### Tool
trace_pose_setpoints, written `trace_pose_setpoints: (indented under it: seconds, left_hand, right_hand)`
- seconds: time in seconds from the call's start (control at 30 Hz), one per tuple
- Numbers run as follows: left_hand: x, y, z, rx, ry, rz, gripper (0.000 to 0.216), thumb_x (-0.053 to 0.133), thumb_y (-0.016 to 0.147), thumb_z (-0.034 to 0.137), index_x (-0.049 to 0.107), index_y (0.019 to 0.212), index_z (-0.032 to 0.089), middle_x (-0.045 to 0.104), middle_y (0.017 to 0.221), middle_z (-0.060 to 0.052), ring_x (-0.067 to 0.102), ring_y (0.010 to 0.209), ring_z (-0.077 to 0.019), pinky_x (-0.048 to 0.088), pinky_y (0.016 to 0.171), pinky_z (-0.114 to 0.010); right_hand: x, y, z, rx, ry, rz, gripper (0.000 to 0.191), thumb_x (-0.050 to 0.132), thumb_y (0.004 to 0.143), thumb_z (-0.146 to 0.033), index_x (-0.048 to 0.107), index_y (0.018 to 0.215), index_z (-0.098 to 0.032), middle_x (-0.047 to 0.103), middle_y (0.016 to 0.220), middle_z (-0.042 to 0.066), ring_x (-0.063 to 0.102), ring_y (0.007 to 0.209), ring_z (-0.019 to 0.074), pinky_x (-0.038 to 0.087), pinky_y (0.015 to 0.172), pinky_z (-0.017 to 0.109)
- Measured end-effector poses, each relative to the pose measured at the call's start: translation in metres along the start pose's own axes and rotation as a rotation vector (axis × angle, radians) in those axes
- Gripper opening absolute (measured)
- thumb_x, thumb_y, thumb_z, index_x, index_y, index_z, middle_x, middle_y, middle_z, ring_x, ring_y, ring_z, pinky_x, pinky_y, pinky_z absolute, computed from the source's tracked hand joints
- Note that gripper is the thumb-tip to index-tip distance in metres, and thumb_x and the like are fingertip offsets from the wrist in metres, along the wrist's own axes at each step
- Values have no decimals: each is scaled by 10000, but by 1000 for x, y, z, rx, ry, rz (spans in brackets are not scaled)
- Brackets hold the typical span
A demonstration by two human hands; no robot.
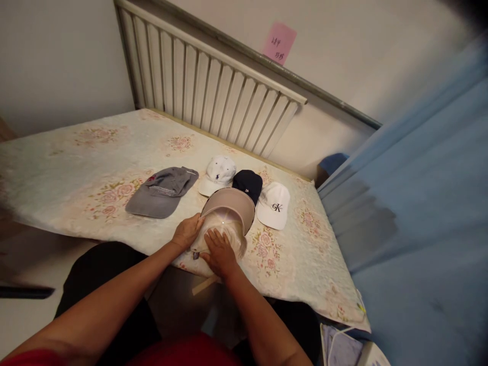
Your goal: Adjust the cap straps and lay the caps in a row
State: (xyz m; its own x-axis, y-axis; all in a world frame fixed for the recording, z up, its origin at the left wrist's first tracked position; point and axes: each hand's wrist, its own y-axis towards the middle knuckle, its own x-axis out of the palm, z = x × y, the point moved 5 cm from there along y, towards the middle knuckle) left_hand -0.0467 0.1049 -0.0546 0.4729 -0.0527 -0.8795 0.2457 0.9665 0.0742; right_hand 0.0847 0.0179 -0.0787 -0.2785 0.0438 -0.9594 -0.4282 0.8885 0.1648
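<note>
In the head view, a beige baseball cap (231, 203) rests at the near edge of the bed with its brim pointing away from me and its underside showing. My left hand (188, 230) is closed on the cap's left edge, beside the brim. My right hand (220, 251) lies on the crown, its fingers stretched and spread, thumb near a small buckle on the back strap. Just beyond the brim are a navy cap (248, 184), a white cap with a small dark logo (219, 170) and a white CK cap (275, 203). A grey cap (162, 190) lies to the left.
A floral cover (312, 264) spreads over the bed. Behind it are a white radiator (213, 86) and a pink note (280, 43) on the wall. A blue curtain (412, 203) hangs along the right side. White and grey items (346, 345) stand at the lower right.
</note>
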Motion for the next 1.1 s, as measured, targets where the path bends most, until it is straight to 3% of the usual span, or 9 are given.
trace_pose_setpoints:
  seconds: [0.27,0.4,0.73,0.83,0.9,0.97,1.1]
  left_hand:
    - [0,-2,0,7,-9,4,345,267,965,395,552,945,202,692,855,-81,652,804,-209,394,676,-270]
    - [0,-3,1,8,-15,1,344,270,963,394,553,945,200,694,856,-86,654,811,-216,396,675,-272]
    - [-2,-2,2,-3,-11,-14,343,278,961,393,560,944,199,693,840,-83,649,800,-214,392,674,-273]
    - [-3,-3,2,-3,-13,-18,337,281,962,393,559,948,203,692,853,-81,648,817,-212,393,682,-269]
    - [-3,-4,3,-5,-16,-19,336,283,961,394,560,947,204,691,852,-80,647,818,-213,393,681,-269]
    - [-3,-4,3,-5,-22,-19,341,282,961,401,561,947,206,690,848,-76,646,813,-211,393,682,-269]
    - [-3,-5,4,-3,-32,-13,341,281,962,396,562,940,203,684,821,-70,640,781,-201,388,676,-265]
  right_hand:
    - [-1,-16,18,162,-4,50,637,556,871,-412,364,1419,-149,310,1520,145,223,1423,296,200,1142,504]
    - [-6,-23,23,219,48,44,591,547,877,-328,389,1404,-111,362,1491,164,278,1404,274,255,1138,452]
    - [-4,-34,1,12,4,60,491,495,893,-261,431,1364,-142,434,1451,115,275,1394,273,243,1127,485]
    - [-17,-49,-7,3,18,140,385,449,893,-185,518,1269,-137,551,1307,132,412,1275,245,341,1050,435]
    - [-27,-62,-13,26,29,172,306,439,903,-197,577,1173,-158,621,1113,115,514,1073,227,416,925,390]
    - [-30,-75,-21,26,17,153,241,443,915,-234,611,1082,-188,622,965,80,521,918,211,428,816,355]
    - [-18,-89,-35,-81,-73,80,174,500,900,-267,613,1021,-213,593,916,47,491,846,201,392,745,325]
